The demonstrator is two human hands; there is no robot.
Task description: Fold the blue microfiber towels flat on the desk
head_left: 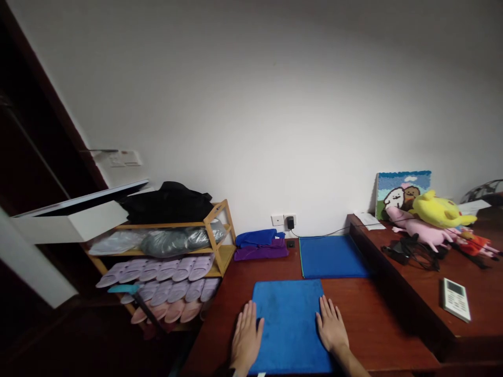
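Note:
A blue cloth [290,324] lies spread flat on the reddish-brown wooden table [369,314]. My left hand [247,335] rests flat on its left edge, fingers stretched out and thumb on the cloth. On the opposite side, my right hand [332,323] lies palm down along the right edge with its fingers extended. Neither hand grips anything. A small white tag [261,374] shows at the near edge of the cloth. Beyond it, a second blue cloth [334,256] with a green edge lies flat against the wall.
Folded blue [255,238] and purple cloths [261,250] sit at the back left. A wooden rack [226,256] of slippers stands left. On the raised right surface are plush toys [436,209], a remote control [456,298] and cables [418,254]. A black plug [290,223] is in the wall socket.

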